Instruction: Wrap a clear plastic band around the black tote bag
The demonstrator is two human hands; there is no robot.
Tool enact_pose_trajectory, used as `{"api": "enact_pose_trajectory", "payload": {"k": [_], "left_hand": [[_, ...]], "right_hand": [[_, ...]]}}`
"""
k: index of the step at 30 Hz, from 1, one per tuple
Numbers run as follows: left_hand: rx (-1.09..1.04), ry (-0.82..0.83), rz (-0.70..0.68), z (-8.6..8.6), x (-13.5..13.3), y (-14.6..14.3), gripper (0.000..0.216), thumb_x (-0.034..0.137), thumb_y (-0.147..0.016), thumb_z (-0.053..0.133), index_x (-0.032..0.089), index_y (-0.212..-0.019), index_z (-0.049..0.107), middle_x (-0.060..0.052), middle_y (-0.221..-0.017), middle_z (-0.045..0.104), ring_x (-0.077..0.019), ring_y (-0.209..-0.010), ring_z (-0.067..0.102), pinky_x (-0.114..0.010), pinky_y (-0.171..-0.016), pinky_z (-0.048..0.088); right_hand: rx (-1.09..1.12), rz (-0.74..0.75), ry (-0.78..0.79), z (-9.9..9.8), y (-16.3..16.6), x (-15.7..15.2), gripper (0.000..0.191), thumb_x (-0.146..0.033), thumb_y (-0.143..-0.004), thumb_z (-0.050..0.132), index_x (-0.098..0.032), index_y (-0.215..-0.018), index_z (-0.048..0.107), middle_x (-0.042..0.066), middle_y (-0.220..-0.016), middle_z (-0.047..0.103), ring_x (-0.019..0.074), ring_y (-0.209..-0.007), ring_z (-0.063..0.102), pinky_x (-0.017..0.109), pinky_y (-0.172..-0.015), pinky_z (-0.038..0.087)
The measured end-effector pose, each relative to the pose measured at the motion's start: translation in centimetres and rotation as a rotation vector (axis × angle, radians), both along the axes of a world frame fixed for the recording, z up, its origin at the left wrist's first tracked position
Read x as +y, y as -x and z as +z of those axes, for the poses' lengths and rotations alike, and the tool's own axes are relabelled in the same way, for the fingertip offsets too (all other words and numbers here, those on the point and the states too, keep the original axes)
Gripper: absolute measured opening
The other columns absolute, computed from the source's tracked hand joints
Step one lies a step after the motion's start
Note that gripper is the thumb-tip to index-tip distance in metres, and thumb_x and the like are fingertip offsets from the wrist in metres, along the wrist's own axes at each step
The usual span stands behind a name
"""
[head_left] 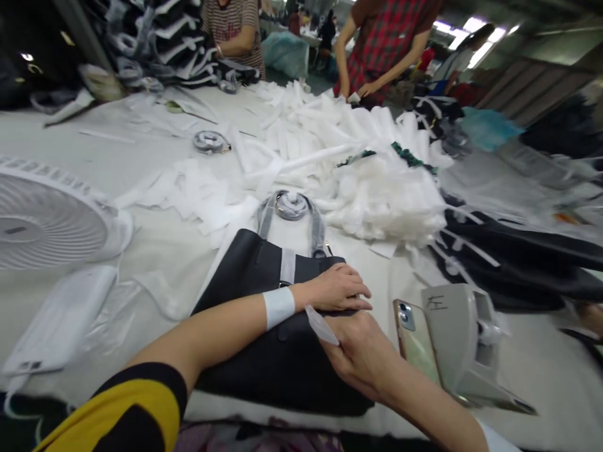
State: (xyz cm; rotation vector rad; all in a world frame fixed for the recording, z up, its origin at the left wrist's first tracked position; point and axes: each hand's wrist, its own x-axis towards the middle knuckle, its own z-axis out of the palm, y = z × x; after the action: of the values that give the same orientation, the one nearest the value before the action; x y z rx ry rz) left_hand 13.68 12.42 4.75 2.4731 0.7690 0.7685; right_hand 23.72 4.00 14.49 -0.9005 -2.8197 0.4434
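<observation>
A black handbag [277, 364] lies on the table in front of me. Its upright handles [316, 229] are wrapped in a pale covering, and a light strip [287, 267] runs over its top part. My left hand [334, 287] lies across the bag near its right side, fingers stretched out and holding nothing. A white band circles that wrist. Right beside it, over the bag's right edge, my right hand [360, 351] pinches a small whitish strip [323, 325] at the thumb. Its other fingertips are partly hidden.
At left stand a white fan [47, 213] and a white power bank-like box [63, 320]. Right of the bag are a phone [417, 339] and a tape dispenser [464, 339]. White wrapping material [386, 194] heaps behind, with a coiled strap [210, 142]. Two people work across the table.
</observation>
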Motion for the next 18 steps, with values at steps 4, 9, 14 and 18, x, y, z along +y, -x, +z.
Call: {"api": "enact_pose_trajectory", "payload": {"k": [4,9,14,18], "left_hand": [[-0.158,0.177,-0.047,-0.3,0.8,0.3,0.029,0.04,-0.092,0.054,0.021,-0.111,0.066,-0.005,-0.099,0.069,-0.0177,-0.101,0.057,-0.031,-0.096,0.036],[-0.282,0.322,-0.082,0.8,0.9,0.8,0.028,0.034,-0.093,0.052,0.022,-0.113,0.068,-0.006,-0.098,0.071,-0.0192,-0.096,0.061,-0.031,-0.091,0.041],[-0.355,0.434,-0.094,1.1,0.7,1.0,0.029,0.032,-0.094,0.049,0.021,-0.112,0.068,-0.007,-0.102,0.071,-0.0186,-0.097,0.061,-0.029,-0.092,0.043],[-0.344,0.512,-0.042,0.3,0.4,0.8,0.031,0.031,-0.093,0.047,0.018,-0.114,0.066,-0.007,-0.109,0.07,-0.0178,-0.103,0.061,-0.027,-0.095,0.042]], "right_hand": [[0.11,-0.017,0.078,-3.3,1.6,-0.4,0.036,-0.017,-0.092,0.035,-0.019,-0.058,0.046,-0.005,-0.047,0.039,0.0087,-0.04,0.028,0.029,-0.047,0.017],[0.171,-0.017,0.108,-6.7,2.7,-0.4,0.038,-0.019,-0.094,0.035,-0.018,-0.059,0.048,-0.005,-0.047,0.041,0.008,-0.04,0.031,0.028,-0.048,0.017],[0.085,-0.019,0.09,-8.6,3.6,-1.0,0.029,-0.013,-0.085,0.042,-0.017,-0.058,0.053,-0.002,-0.049,0.05,0.009,-0.043,0.041,0.029,-0.049,0.016],[0.017,-0.104,0.091,-9.4,4.0,-1.7,0.029,-0.019,-0.084,0.05,-0.017,-0.055,0.054,-0.001,-0.049,0.056,0.0094,-0.043,0.046,0.028,-0.048,0.017]]}}
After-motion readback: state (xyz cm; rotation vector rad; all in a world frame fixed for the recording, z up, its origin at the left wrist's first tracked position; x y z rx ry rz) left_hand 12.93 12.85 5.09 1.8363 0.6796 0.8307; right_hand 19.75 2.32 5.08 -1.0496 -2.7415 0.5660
